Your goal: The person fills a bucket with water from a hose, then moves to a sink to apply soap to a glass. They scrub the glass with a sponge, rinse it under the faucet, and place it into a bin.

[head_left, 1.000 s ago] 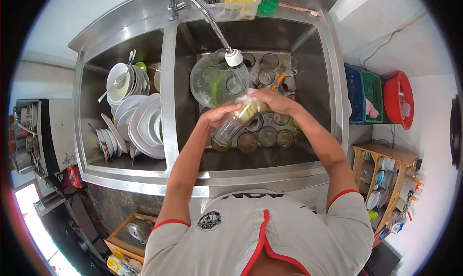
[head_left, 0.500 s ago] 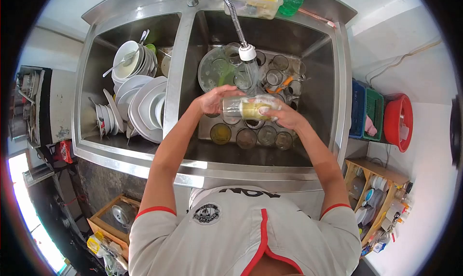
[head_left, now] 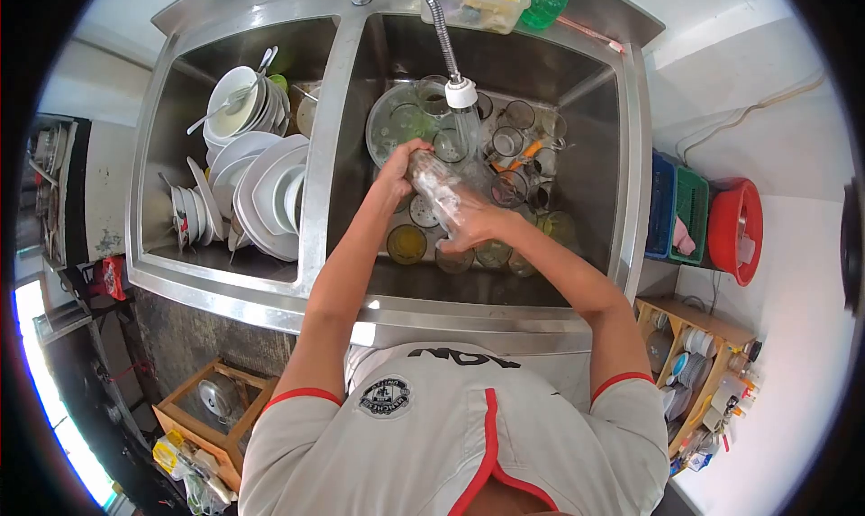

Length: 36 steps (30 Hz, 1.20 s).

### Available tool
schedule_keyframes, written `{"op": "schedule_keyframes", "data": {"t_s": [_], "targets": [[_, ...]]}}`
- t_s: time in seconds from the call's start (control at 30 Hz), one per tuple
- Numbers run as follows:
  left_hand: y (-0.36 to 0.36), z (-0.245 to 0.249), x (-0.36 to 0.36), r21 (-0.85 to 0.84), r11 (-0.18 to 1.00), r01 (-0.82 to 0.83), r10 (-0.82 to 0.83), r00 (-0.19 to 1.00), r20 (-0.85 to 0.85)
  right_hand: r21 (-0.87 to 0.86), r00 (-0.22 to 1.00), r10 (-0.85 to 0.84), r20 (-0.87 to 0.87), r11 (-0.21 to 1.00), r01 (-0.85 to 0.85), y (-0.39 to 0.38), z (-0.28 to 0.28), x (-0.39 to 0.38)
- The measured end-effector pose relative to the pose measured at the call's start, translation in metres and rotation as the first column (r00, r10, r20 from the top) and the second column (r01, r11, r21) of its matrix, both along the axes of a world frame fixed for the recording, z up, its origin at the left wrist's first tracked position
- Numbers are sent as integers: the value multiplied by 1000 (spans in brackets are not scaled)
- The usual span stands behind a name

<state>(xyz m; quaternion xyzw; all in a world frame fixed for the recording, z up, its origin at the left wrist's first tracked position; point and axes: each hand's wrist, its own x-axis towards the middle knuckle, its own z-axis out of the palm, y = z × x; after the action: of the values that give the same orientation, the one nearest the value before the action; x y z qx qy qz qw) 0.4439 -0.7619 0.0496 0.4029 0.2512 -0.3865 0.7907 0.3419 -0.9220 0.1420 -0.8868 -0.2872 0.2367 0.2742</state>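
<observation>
A clear drinking glass (head_left: pixel 434 184) with white suds on it lies tilted across the right sink basin, held between both hands. My left hand (head_left: pixel 399 166) grips its upper left end, fingers curled round the rim. At the lower right end, my right hand (head_left: pixel 478 220) is wrapped about the glass, its thumb and fingers closed. No sponge shows in this view. Just beyond the hands hangs the white faucet head (head_left: pixel 460 93), with water running down from it. Several glasses stand below on the basin floor, among them one with yellowish liquid (head_left: pixel 407 244).
A round soapy bowl (head_left: pixel 383 130) and an orange-handled utensil (head_left: pixel 523 155) sit in the right basin. Stacked plates (head_left: pixel 261 178) and bowls fill part of the left basin (head_left: pixel 311 200). A sponge tub (head_left: pixel 478 11) and green bottle (head_left: pixel 547 0) stand behind; a red basin (head_left: pixel 734 232) is at right.
The glass has turned from nearly level to a slant, its right end now lower and nearer me. My right hand has moved down and left; the yellow sponge it held is out of sight.
</observation>
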Motion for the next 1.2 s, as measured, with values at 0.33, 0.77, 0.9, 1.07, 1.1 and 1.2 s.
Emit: {"op": "schedule_keyframes", "data": {"t_s": [0.33,0.77,0.9,1.07,1.1,1.2], "targets": [[2,-3,-2,-98,983,-152,147,988,-52,277,943,-123,309,960,34,-12,-66,10],[11,10,10,-283,905,-318,338,941,23,436,919,-375,-121,812,388,41,-78,30],[9,6,27,-120,975,-187,191,981,26,-8,993,-75,95,997,76,26,-66,44],[4,-6,26,-169,953,-250,251,968,-11,374,541,-495,-680,401,836,45,-72,37],[6,-6,24,-162,952,-261,261,965,-16,350,347,-80,-934,-17,937,42,-99,45],[17,-18,40,-155,935,-320,320,947,-24,385,381,288,-879,-44,922,19,-74,28]]}}
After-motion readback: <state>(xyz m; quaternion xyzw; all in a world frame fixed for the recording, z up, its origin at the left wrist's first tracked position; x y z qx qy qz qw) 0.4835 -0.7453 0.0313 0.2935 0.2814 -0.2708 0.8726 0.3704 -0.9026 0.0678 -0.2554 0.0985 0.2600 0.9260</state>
